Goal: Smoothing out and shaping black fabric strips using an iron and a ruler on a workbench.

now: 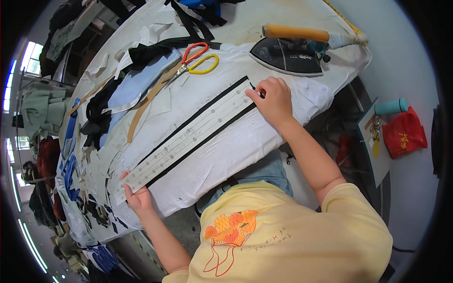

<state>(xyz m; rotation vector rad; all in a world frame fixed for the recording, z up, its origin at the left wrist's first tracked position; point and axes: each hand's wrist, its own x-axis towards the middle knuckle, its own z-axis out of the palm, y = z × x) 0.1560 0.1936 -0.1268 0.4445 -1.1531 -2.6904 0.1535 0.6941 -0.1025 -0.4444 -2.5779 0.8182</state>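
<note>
A sewing workshop: iron (287, 55), scissors (198, 60), fabric scraps (101, 111) on a padded table (226, 151).
</note>
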